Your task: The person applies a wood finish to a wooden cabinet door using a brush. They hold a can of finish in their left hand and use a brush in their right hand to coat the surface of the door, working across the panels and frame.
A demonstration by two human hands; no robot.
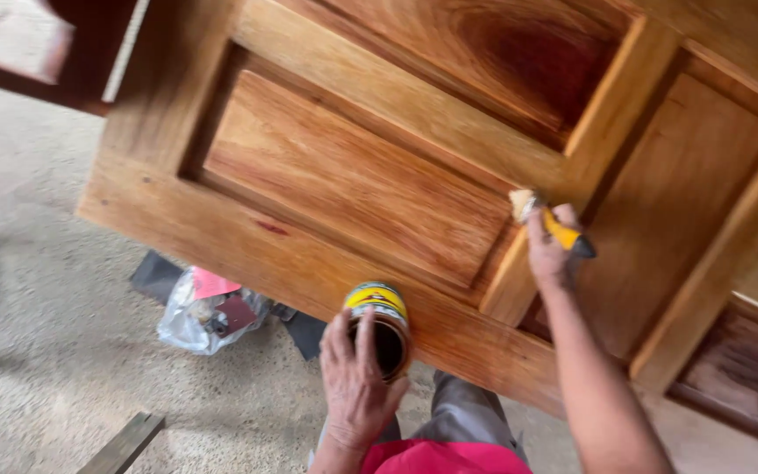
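Holding the open tin of dark finish in your left hand, you keep your fingers wrapped over its rim just below the near edge of the wooden panelled door. Your right hand is clenched around the yellow-handled brush, whose bristles rest on the upright rail between the two lower panels. Judging by colour, the left panel and upper area already look warm and glossy, while the right panel appears paler and duller, so much of that side seems left to coat. Below the door, a clear plastic bag of odds and ends lies on the concrete floor.
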